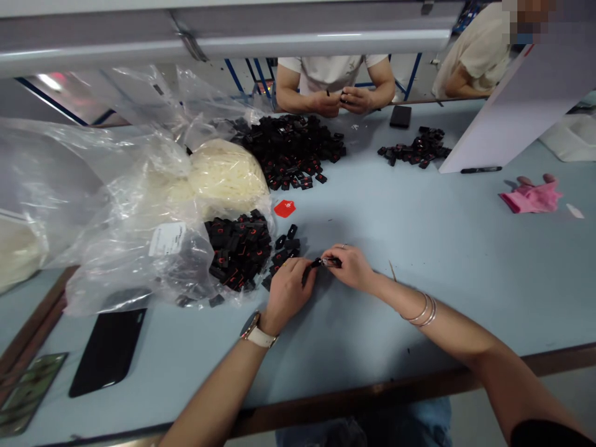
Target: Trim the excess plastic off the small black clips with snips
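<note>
- The left hand [289, 288], with a watch [254, 327] at its wrist, grips a small black piece [315, 264] between thumb and fingers.
- The right hand [354, 268] pinches a small dark object [333, 262] with a shiny part — its exact form is too small to tell.
- The black piece sits at the left hand's fingertips, on the side facing the right hand; the 2 held things meet or nearly meet, just above the surface [419, 230].
- Loose black parts [289, 243] lie just beyond the left hand, next to a pile of black parts [239, 251] at the mouth of a clear bag [153, 261].
- Farther off, a red item [284, 208] lies near a larger black heap [298, 146].
</note>
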Tool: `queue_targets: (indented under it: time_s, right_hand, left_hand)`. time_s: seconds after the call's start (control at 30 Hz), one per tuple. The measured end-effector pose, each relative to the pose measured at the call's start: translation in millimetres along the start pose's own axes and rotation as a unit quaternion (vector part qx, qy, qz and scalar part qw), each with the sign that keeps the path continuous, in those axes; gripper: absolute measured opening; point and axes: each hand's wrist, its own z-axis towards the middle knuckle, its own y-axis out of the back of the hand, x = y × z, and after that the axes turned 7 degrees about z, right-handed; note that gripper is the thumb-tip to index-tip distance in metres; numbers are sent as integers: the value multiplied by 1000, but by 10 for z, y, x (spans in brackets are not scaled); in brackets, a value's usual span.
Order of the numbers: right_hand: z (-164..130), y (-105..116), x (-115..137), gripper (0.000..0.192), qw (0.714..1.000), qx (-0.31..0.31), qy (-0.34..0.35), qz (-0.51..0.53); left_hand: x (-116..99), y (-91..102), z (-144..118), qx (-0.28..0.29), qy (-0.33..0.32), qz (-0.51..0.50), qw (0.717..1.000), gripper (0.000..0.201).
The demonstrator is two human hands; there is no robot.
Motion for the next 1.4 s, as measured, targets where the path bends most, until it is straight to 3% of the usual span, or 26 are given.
queue_targets:
  time_s: [0.27,0.5,0.7,0.8,0.87,0.93,1.03,1.13,1.4]
  right_hand:
    - [-44,1,62,15,984,58,70,-153]
    - [-63,-20,165,20,964,113,68,-232]
    - [-52,0,89,20,990,69,58,-111]
    - [-26,28,49,24,997,-52,51,32]
    - [-7,38,33,36,980,-157,27,121]
    - [2,32,22,50,960,-216,-1,180]
    - [-6,3,24,63,948,-194,-55,245]
    - [-20,-10,73,61,946,-160,-91,266]
    - [-25,10,170,51,977,-114,-44,174]
  left_hand:
    - [-16,31,21,-20,-36,7,999,16]
    - [15,8,21,-27,-60,19,998,17]
    - [7,1,23,-6,-30,16,999,14]
    - [0,4,26,1,-22,9,1000,13]
    - [2,5,26,5,-15,5,1000,13]
    - [7,3,25,9,-9,2,1000,13]
    - [14,-2,23,18,-4,1,1000,13]
    - [17,-5,23,18,-6,3,1000,15]
    - [26,-1,24,17,-28,-4,999,15]
